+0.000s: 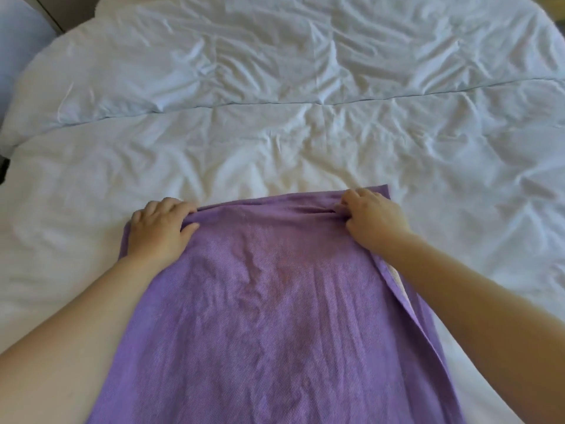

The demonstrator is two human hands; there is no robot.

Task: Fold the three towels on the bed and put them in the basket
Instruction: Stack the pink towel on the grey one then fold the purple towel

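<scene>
A purple towel (269, 301) lies lengthwise on the white bed (275, 117), running from the bottom edge of the view up to the middle. My left hand (162, 231) grips its far left corner, fingers curled over the edge and thumb on top. At the far right corner my right hand (373, 218) pinches the bunched edge. The towel's right side is doubled, with a pale underside showing along that edge. No other towel and no basket are in view.
The rumpled white duvet covers the whole bed, with a seam (305, 102) running across it beyond the towel. A dark strip of furniture or wall (49, 13) shows at the top left corner.
</scene>
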